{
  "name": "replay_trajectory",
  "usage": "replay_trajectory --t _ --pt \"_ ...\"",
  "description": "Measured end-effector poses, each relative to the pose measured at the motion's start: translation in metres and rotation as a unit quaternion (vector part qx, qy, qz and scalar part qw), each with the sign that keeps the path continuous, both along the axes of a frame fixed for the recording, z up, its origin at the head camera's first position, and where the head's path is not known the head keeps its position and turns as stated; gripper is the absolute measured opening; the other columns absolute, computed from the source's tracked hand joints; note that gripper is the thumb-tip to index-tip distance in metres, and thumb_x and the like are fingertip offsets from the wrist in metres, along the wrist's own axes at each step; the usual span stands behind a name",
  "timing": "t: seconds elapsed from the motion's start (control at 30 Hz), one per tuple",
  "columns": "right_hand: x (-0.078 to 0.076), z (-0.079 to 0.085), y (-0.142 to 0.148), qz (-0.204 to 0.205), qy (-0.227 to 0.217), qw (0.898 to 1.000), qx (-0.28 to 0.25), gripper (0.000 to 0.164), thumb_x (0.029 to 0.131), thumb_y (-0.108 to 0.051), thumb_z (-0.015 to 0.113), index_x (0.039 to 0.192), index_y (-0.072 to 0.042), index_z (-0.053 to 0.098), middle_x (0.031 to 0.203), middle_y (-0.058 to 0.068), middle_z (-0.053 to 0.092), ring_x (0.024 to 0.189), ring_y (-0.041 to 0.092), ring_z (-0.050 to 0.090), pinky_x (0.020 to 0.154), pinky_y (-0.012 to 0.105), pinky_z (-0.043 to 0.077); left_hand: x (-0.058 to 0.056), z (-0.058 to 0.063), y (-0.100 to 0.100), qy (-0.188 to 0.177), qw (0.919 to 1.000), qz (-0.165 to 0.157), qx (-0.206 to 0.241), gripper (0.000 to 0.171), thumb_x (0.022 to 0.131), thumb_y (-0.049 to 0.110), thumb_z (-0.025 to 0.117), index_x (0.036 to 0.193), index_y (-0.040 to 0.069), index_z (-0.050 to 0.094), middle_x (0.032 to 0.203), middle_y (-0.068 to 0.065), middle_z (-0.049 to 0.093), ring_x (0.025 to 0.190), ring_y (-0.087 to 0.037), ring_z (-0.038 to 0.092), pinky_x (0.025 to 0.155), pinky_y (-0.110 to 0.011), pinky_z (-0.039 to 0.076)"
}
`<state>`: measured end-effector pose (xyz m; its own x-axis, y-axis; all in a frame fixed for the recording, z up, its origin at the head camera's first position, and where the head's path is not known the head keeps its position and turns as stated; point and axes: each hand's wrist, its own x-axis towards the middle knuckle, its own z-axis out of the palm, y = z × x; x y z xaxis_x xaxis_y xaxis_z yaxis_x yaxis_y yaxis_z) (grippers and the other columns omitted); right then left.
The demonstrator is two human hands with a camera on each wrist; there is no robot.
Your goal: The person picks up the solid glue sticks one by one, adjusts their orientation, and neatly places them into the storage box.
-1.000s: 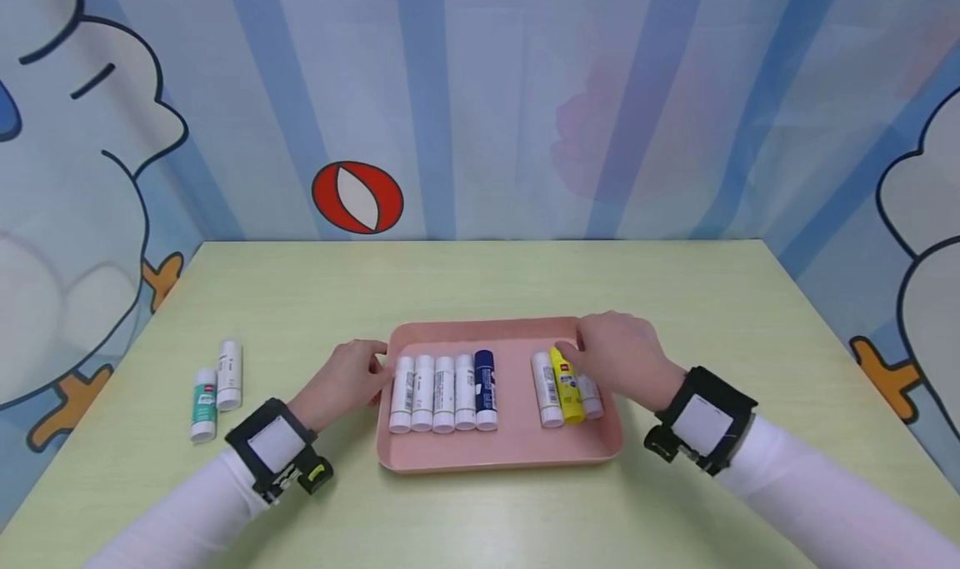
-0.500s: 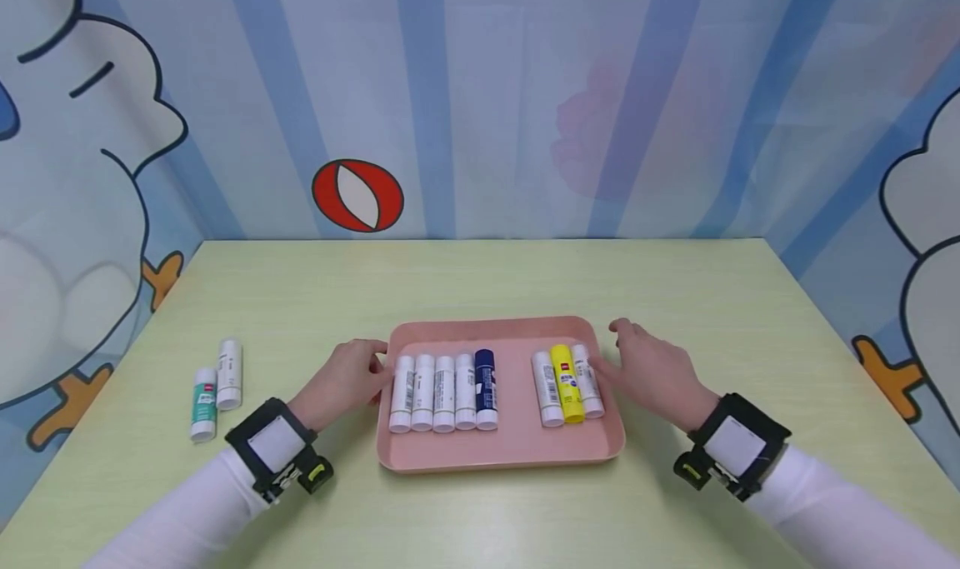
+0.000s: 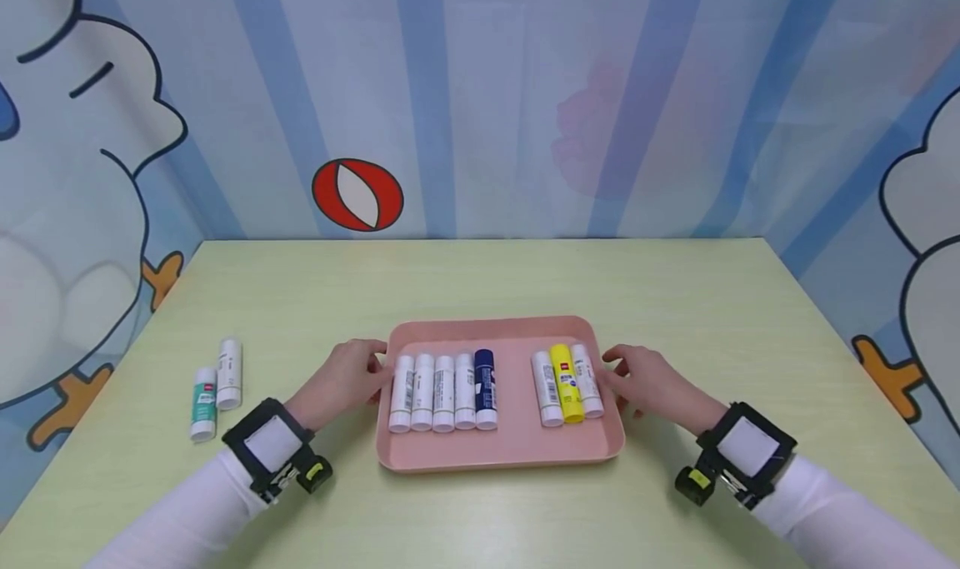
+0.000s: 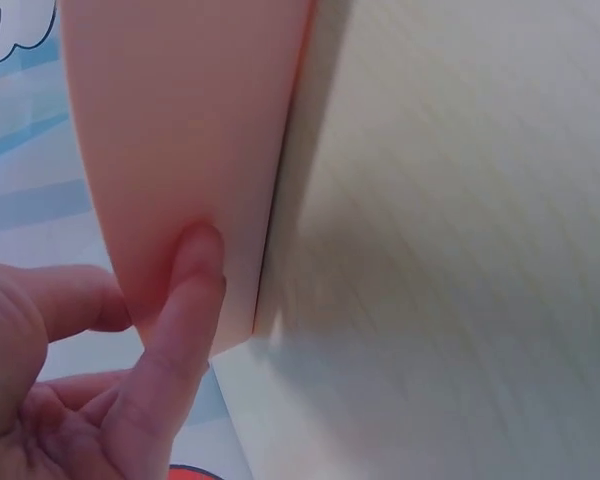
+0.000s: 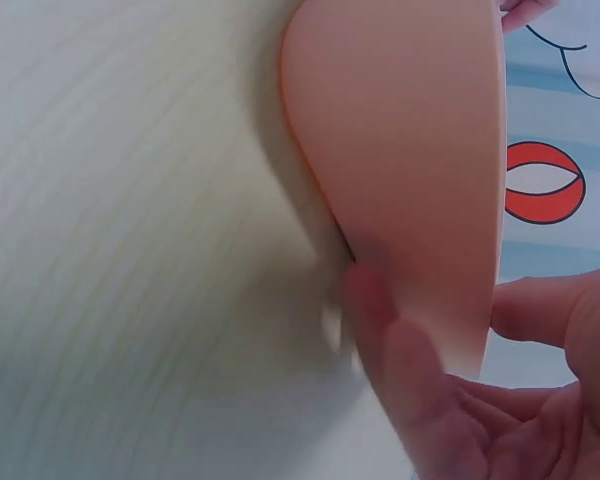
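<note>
A pink tray [image 3: 517, 446] lies on the table, with two rows of glue sticks in it. The left row has several white glue sticks [image 3: 444, 394] and a navy one [image 3: 485, 390]. On the right, a yellow glue stick [image 3: 567, 383] lies between two white ones. My left hand [image 3: 341, 383] holds the tray's left edge, one digit at the rim and another against the outer wall [image 4: 180, 120]. At the opposite edge my right hand [image 3: 651, 383] grips the tray, thumb at the rim and a blurred finger low on the outer wall [image 5: 410, 130].
Left of the tray, a teal-labelled glue stick [image 3: 203, 405] and a white glue stick [image 3: 229, 375] lie side by side on the pale table [image 3: 480, 282]. Behind the table hangs a blue striped backdrop [image 3: 495, 102] with printed cartoon figures.
My right hand has drawn back from the right-hand glue sticks, uncovering the rightmost white one, and moved down to the tray's right edge. My left hand has stayed at the left edge.
</note>
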<state>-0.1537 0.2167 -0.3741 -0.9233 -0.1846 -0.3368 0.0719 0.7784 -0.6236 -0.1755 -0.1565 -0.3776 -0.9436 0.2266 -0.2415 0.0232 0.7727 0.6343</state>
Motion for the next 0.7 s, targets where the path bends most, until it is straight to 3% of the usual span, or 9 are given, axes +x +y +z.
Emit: replay_trajectory --t 0.27,0.4,0.57,0.7 --pt "-0.002 -0.001 -0.002 0.013 -0.009 1.0 -0.015 0.03 0.098 -0.01 0.055 0.12 0.01 0.051 0.083 0.01 0.062 0.06 0.018 0.061 0.053 0.032 0.054 -0.003 -0.001 -0.01 -0.036 0.9989 -0.028 0.014 0.049 0.096 0.012 0.061 0.138 -0.006 0.046 0.083 -0.008 0.06 0.066 -0.017 0.059 0.059 -0.029 0.051" --pt "-0.004 0.0 -0.005 0.01 -0.012 1.0 -0.008 0.023 0.096 -0.008 0.058 0.114 0.008 0.054 0.081 0.01 0.06 0.058 0.018 0.06 0.053 0.031 0.053 -0.004 0.002 -0.021 -0.04 0.9966 -0.071 0.012 0.052 0.096 0.018 0.062 0.14 -0.004 0.046 0.086 -0.007 0.061 0.07 -0.017 0.06 0.062 -0.03 0.051" --pt "-0.006 0.001 -0.006 0.01 -0.012 1.0 0.002 0.019 0.095 -0.007 0.061 0.108 0.005 0.055 0.081 0.01 0.059 0.057 0.019 0.059 0.054 0.031 0.053 -0.002 0.015 -0.041 -0.045 0.9906 -0.128 -0.015 0.056 0.094 0.027 0.064 0.139 -0.003 0.047 0.095 -0.006 0.062 0.079 -0.018 0.06 0.068 -0.032 0.05" --pt "-0.007 0.0 -0.005 0.017 -0.005 1.0 0.003 0.018 0.094 -0.007 0.061 0.107 0.005 0.055 0.079 0.01 0.059 0.056 0.018 0.058 0.053 0.031 0.053 0.0 0.028 -0.061 -0.03 0.9911 -0.119 -0.051 0.059 0.094 0.033 0.064 0.138 -0.003 0.047 0.105 -0.009 0.063 0.088 -0.021 0.06 0.073 -0.035 0.052"
